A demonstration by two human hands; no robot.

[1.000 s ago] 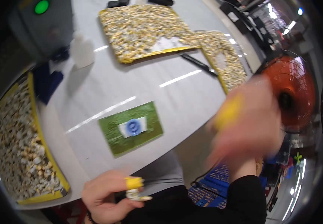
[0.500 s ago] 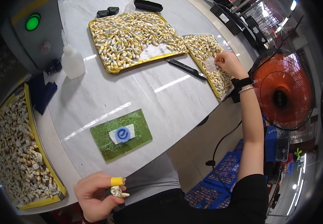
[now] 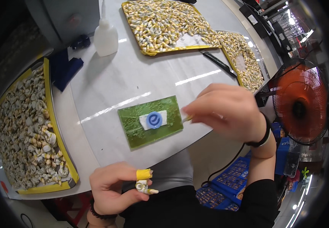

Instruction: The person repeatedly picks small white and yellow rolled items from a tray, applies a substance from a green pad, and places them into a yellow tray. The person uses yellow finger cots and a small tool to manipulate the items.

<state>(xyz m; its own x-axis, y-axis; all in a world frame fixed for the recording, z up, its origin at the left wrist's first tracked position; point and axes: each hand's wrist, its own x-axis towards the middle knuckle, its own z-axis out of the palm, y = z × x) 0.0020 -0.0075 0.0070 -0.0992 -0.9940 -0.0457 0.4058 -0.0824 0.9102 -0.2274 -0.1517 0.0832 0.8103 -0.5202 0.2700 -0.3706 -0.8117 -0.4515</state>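
Low at the front, my left hand (image 3: 113,186) is closed, pinching a small white-and-yellow spiral shell-like piece (image 3: 142,187) between thumb and index finger. Yellow tape (image 3: 144,174) wraps that index fingertip. A pale narrow tip points right from the piece. My right hand (image 3: 229,110) hovers just right of a green plate (image 3: 134,142), its fingertips pinched on a small yellowish piece (image 3: 187,118), partly hidden and blurred. On the plate lies a white patch (image 3: 164,117) with a round blue disc (image 3: 154,120), which carries a dark curl.
A yellow-edged tray (image 3: 179,50) of small white-and-yellow pieces stands at the back, another tray (image 3: 233,68) right of it. A tray (image 3: 52,110) of spiral pieces is at left. Also around are a white squeeze bottle (image 3: 106,40), a black knife-like tool (image 3: 218,63) and an orange fan (image 3: 299,102).
My right hand has come from the right-hand tray back toward the green plate, with a small piece in its fingers. The left hand keeps its pinch. The view has shifted.
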